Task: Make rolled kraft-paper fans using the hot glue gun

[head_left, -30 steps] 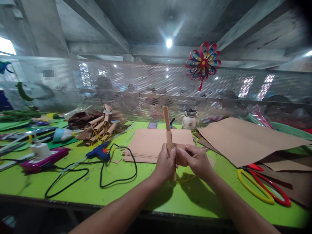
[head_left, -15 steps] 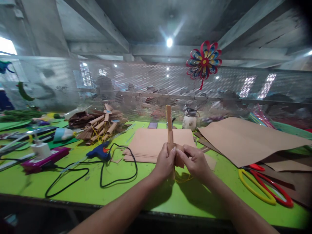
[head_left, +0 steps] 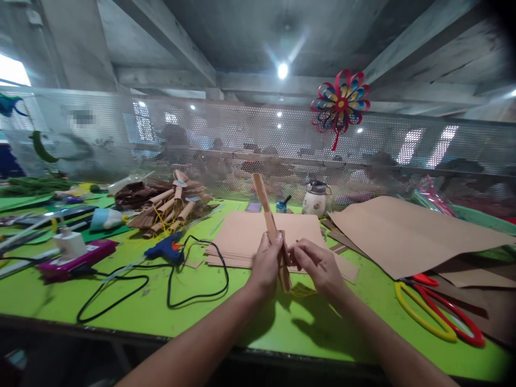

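My left hand grips a long, narrow folded strip of brown paper, thumb laid along its face. The strip leans to the left at its top, and its lower end shows below the fist. Just to the right, my right hand has its fingers curled together close to the strip's side; whatever they pinch is hidden. Thin yellow string hangs or lies under the hands. Behind them, a stack of brown paper sheets rests on the green table.
To the left are a blue glue gun with a looping black cord, a purple power strip and a pile of brown paper pieces. At right, red-and-yellow scissors lie near large brown sheets. A white jar stands behind.
The strip has tipped from upright to leaning left. My right hand has drawn slightly away from it, its fingers curling in; the brown flap between the hands no longer shows.
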Motion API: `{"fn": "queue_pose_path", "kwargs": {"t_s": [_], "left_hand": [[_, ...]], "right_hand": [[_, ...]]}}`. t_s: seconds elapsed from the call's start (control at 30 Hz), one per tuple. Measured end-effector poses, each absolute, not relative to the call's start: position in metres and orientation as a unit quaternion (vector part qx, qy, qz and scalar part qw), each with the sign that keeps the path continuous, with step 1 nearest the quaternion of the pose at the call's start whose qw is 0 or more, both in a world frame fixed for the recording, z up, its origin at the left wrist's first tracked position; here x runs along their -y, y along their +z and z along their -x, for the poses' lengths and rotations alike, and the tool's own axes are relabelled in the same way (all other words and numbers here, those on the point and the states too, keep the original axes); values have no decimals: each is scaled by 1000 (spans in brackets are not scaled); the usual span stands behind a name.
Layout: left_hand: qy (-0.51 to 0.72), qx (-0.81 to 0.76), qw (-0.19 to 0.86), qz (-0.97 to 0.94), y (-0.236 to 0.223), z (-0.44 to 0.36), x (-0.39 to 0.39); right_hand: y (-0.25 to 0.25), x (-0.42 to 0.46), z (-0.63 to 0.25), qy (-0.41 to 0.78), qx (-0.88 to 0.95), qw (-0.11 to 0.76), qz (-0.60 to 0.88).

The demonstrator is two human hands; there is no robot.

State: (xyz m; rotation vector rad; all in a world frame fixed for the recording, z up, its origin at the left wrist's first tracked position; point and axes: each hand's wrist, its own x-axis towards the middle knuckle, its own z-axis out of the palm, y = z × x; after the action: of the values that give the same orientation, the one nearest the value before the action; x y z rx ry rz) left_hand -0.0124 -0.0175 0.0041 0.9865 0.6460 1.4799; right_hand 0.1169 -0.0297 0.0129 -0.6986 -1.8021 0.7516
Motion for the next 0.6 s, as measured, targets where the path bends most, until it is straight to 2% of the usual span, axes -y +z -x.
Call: {"fn": "queue_pose_path", "kwargs": {"t_s": [0.23,0.6], "left_hand": [[674,-281,566,-382,5,14,10],[686,-274,574,-353,7,0,21]], "right_hand": [[-6,27,-103,83,817,479,311],[-16,25,-95,101,781,504,355]]}}
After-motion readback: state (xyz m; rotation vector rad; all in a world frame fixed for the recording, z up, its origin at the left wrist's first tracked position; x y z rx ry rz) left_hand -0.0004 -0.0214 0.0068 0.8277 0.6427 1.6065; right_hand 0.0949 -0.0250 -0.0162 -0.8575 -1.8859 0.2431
